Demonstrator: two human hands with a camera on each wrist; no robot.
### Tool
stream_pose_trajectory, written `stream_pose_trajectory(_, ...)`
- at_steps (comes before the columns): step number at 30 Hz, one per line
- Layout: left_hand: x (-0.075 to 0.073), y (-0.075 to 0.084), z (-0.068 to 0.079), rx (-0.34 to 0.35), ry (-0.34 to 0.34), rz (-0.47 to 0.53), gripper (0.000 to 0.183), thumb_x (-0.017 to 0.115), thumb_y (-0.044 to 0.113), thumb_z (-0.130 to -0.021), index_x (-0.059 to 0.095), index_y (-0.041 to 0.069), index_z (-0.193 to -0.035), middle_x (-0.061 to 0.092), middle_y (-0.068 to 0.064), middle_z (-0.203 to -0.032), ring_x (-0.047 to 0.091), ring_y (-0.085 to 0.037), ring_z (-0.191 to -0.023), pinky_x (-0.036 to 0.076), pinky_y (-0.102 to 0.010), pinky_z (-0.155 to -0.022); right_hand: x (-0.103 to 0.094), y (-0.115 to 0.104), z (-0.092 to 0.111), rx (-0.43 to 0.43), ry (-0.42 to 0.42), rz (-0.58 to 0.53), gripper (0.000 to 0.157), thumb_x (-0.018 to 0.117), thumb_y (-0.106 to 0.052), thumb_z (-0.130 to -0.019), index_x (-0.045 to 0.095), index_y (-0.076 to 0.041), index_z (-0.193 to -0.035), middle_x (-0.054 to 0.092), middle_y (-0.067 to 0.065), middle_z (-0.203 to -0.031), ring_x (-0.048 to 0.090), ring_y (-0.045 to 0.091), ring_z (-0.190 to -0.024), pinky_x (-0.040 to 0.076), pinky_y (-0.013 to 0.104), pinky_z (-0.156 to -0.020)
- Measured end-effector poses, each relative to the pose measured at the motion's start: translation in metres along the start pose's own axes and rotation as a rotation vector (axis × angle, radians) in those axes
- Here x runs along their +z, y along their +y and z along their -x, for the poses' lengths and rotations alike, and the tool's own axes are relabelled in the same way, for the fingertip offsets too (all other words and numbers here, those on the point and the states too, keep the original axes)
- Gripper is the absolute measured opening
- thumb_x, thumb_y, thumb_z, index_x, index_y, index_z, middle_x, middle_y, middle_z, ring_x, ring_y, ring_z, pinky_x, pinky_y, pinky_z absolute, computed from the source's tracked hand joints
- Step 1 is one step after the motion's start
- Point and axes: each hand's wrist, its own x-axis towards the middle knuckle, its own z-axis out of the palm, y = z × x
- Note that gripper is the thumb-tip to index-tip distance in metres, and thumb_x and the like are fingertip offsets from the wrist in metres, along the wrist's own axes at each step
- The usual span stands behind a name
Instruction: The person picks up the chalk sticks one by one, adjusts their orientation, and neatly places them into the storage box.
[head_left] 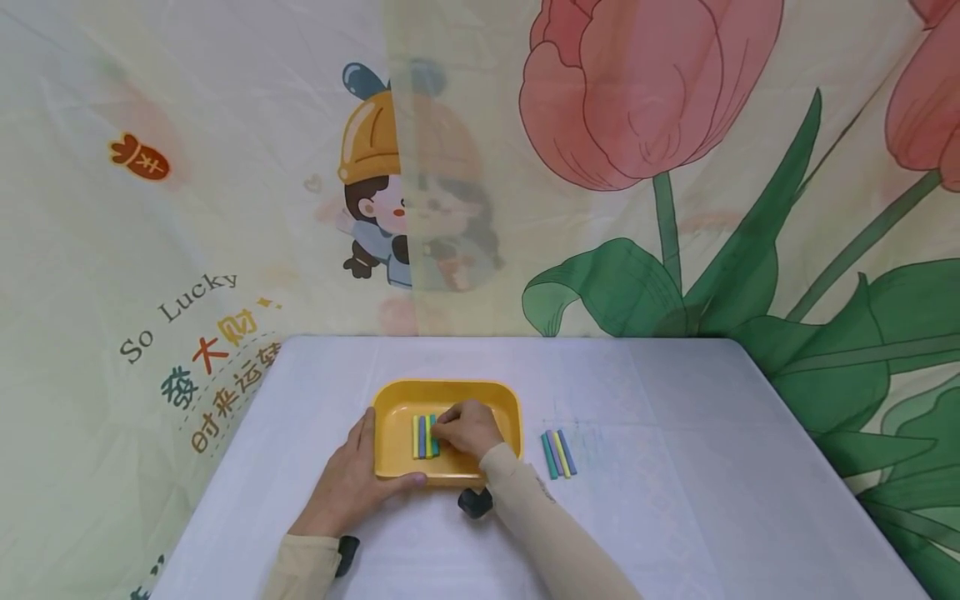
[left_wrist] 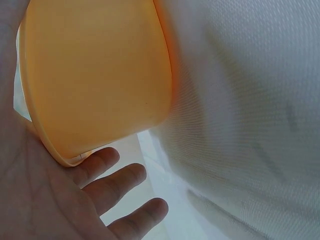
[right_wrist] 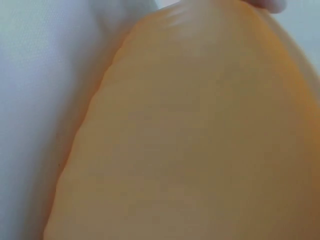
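Note:
A yellow tray (head_left: 465, 477) sits on the table, with several chalk sticks (head_left: 422, 437) in yellow, blue-purple and teal lined up side by side inside. My right hand (head_left: 471, 429) reaches over the tray's front right part, thumb and forefinger pinching the teal chalk stick (head_left: 436, 447) at the row's right end. At the front left corner, my left hand (head_left: 352, 483) rests against the tray, fingers along its left side and thumb along the front rim. The left wrist view shows those fingers (left_wrist: 117, 187) extended beside the tray wall (left_wrist: 100, 70). Only the tray's outer wall (right_wrist: 180, 130) fills most of the right wrist view.
Right of the tray, several more chalk sticks (head_left: 559, 454) in teal, purple and yellow lie close together on the white tablecloth (head_left: 675, 500). Faint teal smudges mark the cloth beside them. A printed curtain (head_left: 465, 317) hangs behind the table's far edge.

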Motion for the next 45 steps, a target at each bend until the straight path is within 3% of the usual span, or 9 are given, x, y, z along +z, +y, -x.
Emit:
stream_pose_trajectory(8,0.002,-0.001,0.0,0.008,0.008,-0.005,0.134,0.06,0.082,-0.059,-0.004,0.007,-0.15,0.016,-0.02,-0.151,0.038,-0.04,-0.126,0.037,-0.053,-0.1,-0.009,0.002,0.015,0.002,-0.016,-0.1,0.018,0.075,-0.028,-0.078,0.069,-0.014,-0.088,0.063,-0.002,-0.075,0.06,0.016,-0.068,0.053,0.025,-0.063)
stream_pose_trajectory(16,0.001,0.001,0.001,0.003,0.01,-0.005,0.134,0.059,0.082,-0.059,-0.005,0.007,-0.15,0.016,-0.02,-0.151,0.037,-0.042,-0.126,0.036,-0.054,-0.1,-0.03,0.0,0.03,-0.091,-0.055,-0.201,0.024,0.074,-0.03,-0.079,0.069,-0.013,-0.095,0.067,0.002,-0.081,0.065,0.022,-0.071,0.056,0.033,-0.066)
stream_pose_trajectory(27,0.0,0.0,0.0,0.008,0.012,-0.007,0.134,0.059,0.082,-0.059,-0.007,0.008,-0.149,0.015,-0.02,-0.151,0.037,-0.042,-0.126,0.036,-0.054,-0.1,-0.062,0.009,0.052,-0.15,-0.021,-0.187,0.025,0.073,-0.034,-0.078,0.068,-0.018,-0.096,0.067,0.0,-0.084,0.066,0.027,-0.075,0.055,0.042,-0.07)
stream_pose_trajectory(36,0.001,0.0,0.001,0.014,0.03,-0.004,0.136,0.06,0.083,-0.057,-0.009,0.009,-0.149,0.012,-0.02,-0.152,0.037,-0.042,-0.126,0.036,-0.053,-0.101,-0.1,0.033,0.064,-0.144,0.068,-0.195,0.036,0.073,-0.038,-0.079,0.068,-0.011,-0.104,0.066,0.003,-0.092,0.065,0.025,-0.078,0.056,0.036,-0.069)
stream_pose_trajectory(45,0.001,0.0,0.002,0.019,0.016,-0.009,0.135,0.06,0.081,-0.059,-0.006,0.004,-0.149,0.0,-0.02,-0.154,0.024,-0.044,-0.133,0.029,-0.055,-0.105,-0.128,0.075,0.061,-0.03,0.227,-0.133,0.037,0.072,-0.035,-0.079,0.068,-0.01,-0.106,0.065,0.004,-0.091,0.065,0.025,-0.078,0.056,0.037,-0.069)
